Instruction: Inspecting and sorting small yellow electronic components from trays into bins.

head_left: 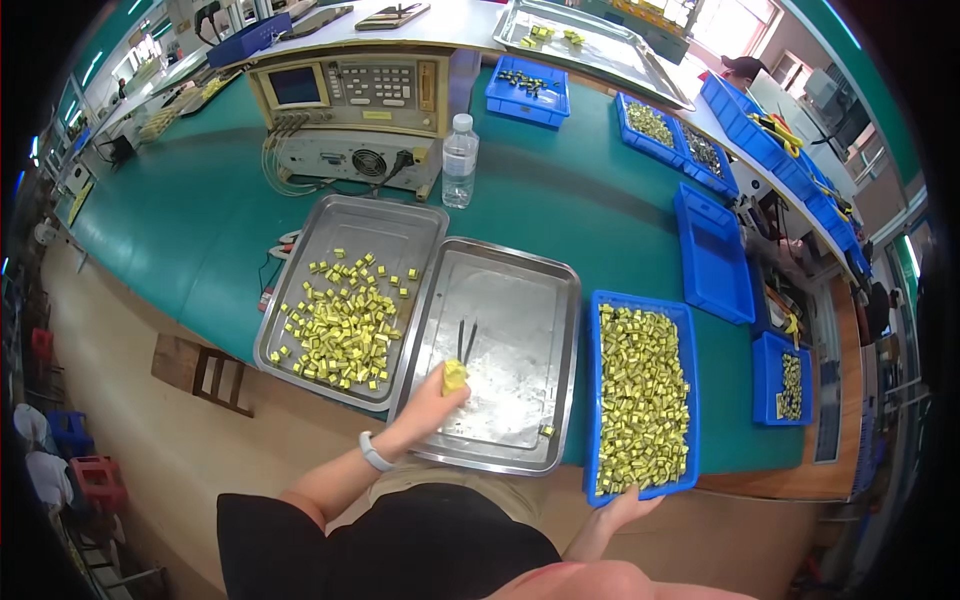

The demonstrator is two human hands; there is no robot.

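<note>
My left hand [437, 395] is over the near left part of the middle steel tray [560, 300], fingers closed around a small yellow component [454, 375]. A pair of dark tweezers [465, 340] lies on that tray just beyond the hand, and one yellow component [546, 431] sits near the tray's front edge. My right hand [630, 503] grips the near edge of the blue bin [640, 300], which is full of small yellow components [640, 400]. The left steel tray [400, 225] holds a scattered pile of the same yellow components [345, 325].
A beige test instrument [350, 105] and a clear water bottle [459, 160] stand behind the trays on the green bench [560, 200]. More blue bins [712, 250] line the right side, and a large steel tray [590, 45] lies at the back. A wooden stool [200, 370] stands at left.
</note>
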